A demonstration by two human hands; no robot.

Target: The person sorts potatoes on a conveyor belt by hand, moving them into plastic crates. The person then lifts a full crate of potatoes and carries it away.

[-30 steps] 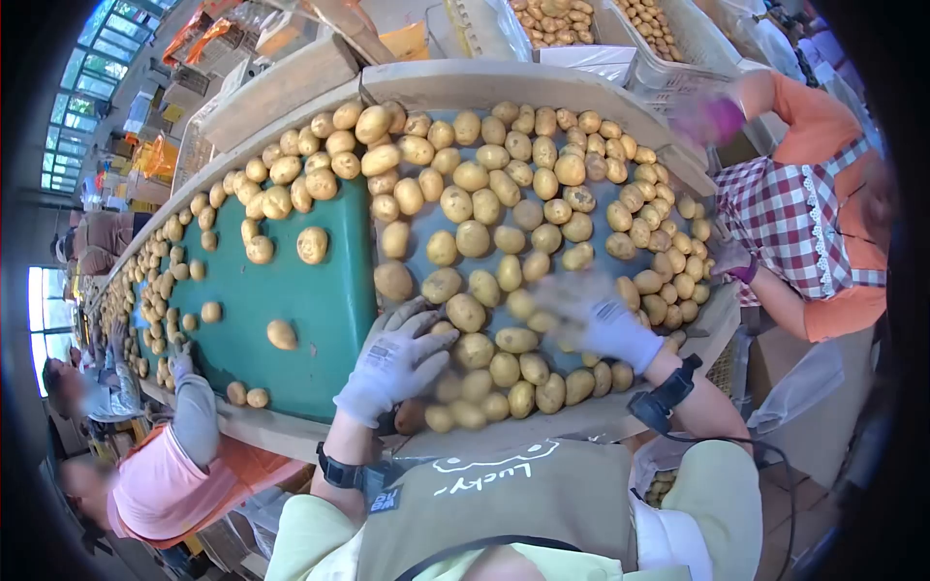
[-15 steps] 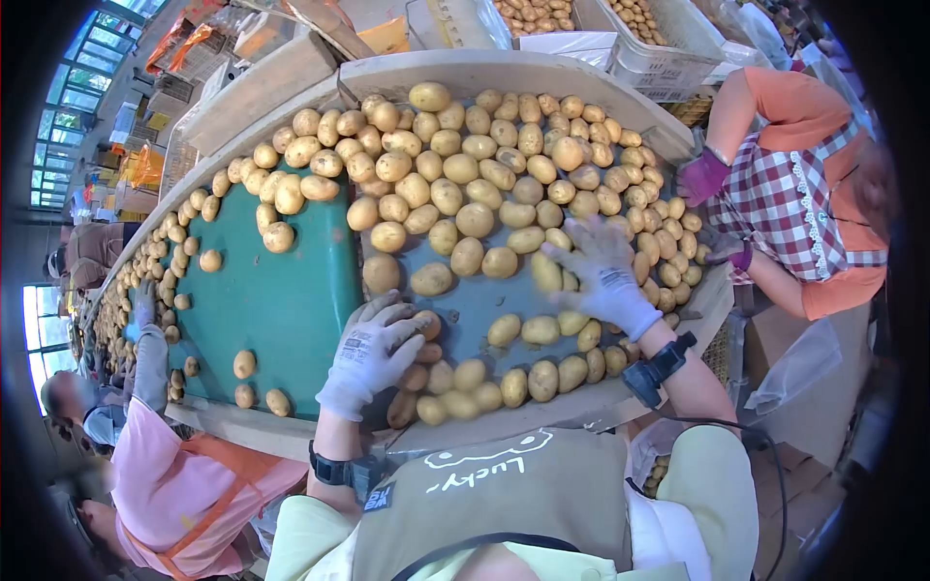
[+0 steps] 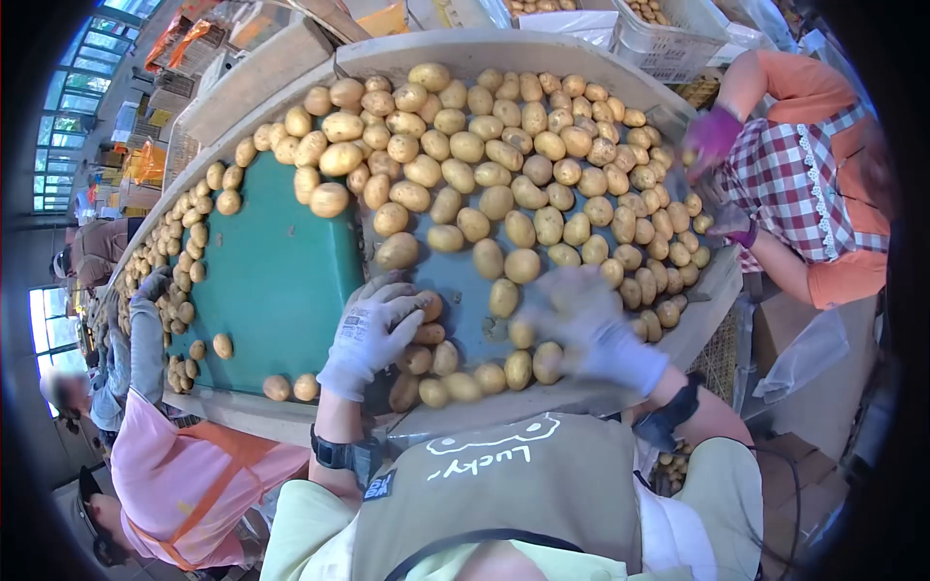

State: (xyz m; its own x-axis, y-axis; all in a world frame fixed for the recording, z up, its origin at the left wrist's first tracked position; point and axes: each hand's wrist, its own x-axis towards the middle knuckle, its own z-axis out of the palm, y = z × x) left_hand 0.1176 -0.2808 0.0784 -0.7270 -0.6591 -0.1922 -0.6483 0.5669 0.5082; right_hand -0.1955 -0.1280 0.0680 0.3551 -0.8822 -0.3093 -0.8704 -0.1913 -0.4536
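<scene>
Many potatoes (image 3: 467, 147) lie spread over a grey surface (image 3: 450, 281) beside a green belt (image 3: 281, 281). My left hand (image 3: 363, 334), in a white glove, rests at the belt's near right edge with its fingers apart, touching or beside a few potatoes; nothing is held in it. My right hand (image 3: 586, 324), gloved too, is smeared by motion over the near right part of the grey surface, close to a potato (image 3: 547, 363). Its fingers are too blurred to make out.
A wooden rim (image 3: 542, 46) borders the surface. A co-worker in purple gloves (image 3: 715, 136) stands at the right, other people in pink (image 3: 184, 484) and grey at the left. White crates (image 3: 668, 48) stand behind the far rim.
My right hand has moved down and slightly left, towards the near rim. Potatoes on the green belt and grey surface have shifted. My left hand has stayed almost in place.
</scene>
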